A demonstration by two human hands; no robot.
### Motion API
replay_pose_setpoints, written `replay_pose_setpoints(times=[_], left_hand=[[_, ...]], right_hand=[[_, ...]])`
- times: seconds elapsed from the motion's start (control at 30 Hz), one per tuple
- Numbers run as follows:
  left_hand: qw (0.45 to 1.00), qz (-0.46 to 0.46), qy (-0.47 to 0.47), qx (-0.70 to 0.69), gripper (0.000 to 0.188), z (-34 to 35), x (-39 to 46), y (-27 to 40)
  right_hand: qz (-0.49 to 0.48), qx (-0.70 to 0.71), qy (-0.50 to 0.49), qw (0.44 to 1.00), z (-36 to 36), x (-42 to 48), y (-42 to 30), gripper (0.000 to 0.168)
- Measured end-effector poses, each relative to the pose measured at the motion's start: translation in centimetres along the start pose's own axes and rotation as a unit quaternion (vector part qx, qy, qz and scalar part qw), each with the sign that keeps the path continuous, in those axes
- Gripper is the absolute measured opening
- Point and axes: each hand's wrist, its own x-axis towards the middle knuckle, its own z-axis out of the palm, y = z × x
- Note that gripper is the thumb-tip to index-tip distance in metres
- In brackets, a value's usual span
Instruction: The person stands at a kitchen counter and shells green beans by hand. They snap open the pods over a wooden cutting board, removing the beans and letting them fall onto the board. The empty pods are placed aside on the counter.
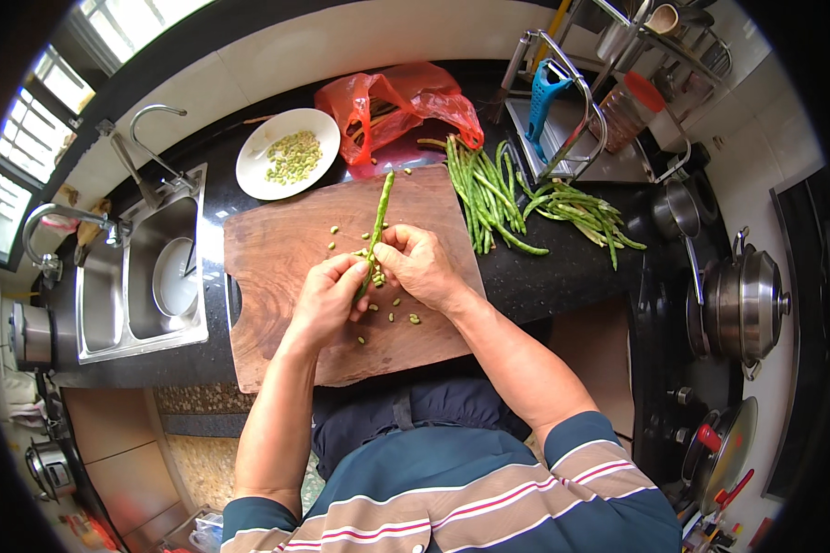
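Both hands meet over a wooden cutting board (283,242) around one long green bean pod (382,204), which points away from me. My left hand (328,294) pinches the pod's lower part between thumb and fingers. Higher up, my right hand (418,259) grips the same pod with thumb and forefinger. Part of the pod is hidden by the fingers. Several shelled green beans (377,279) lie clustered under the hands, and loose ones (414,319) are scattered over the board. At the board's far left, a white plate (252,169) holds many shelled beans (294,157).
Long bean pods (484,193) lie right of the board, beside a second heap of pods (584,211). Behind sits a red plastic bag (415,90). A steel double sink (142,332) is left; a metal rack (588,131) with a blue peeler (545,104) and a steel pot (743,301) are right.
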Motion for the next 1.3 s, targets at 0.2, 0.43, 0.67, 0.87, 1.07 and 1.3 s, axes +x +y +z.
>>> replay_pose_setpoints(times=[0.2, 0.43, 0.67, 0.87, 1.07, 1.3], left_hand=[[0.862, 0.234, 0.068, 0.444, 0.013, 1.2, -0.2, 1.1], [0.832, 0.285, 0.119, 0.462, 0.014, 1.6, 0.1, 0.0], [0.905, 0.212, 0.143, 0.341, 0.011, 2.2, -0.1, 0.1], [0.946, 0.12, 0.14, 0.267, 0.014, 1.1, 0.2, -0.6], [0.978, 0.038, 0.127, 0.162, 0.016, 1.7, 0.3, 0.4], [0.986, 0.027, 0.096, 0.136, 0.016, 1.5, 0.9, 0.8]], right_hand=[[-0.002, 0.027, 0.003, 1.0, 0.0, -0.1, 0.4, 0.015], [0.047, 0.198, 0.022, 0.979, 1.1, -0.1, 0.9, 0.011], [0.027, 0.176, 0.0, 0.984, 0.8, 0.1, 0.9, 0.01], [0.045, 0.164, -0.009, 0.985, 1.0, 0.1, 0.4, 0.015], [0.007, 0.13, -0.015, 0.991, 0.2, 0.2, 0.9, 0.015], [-0.021, 0.13, 0.003, 0.991, -0.2, 0.1, 1.1, 0.013]])
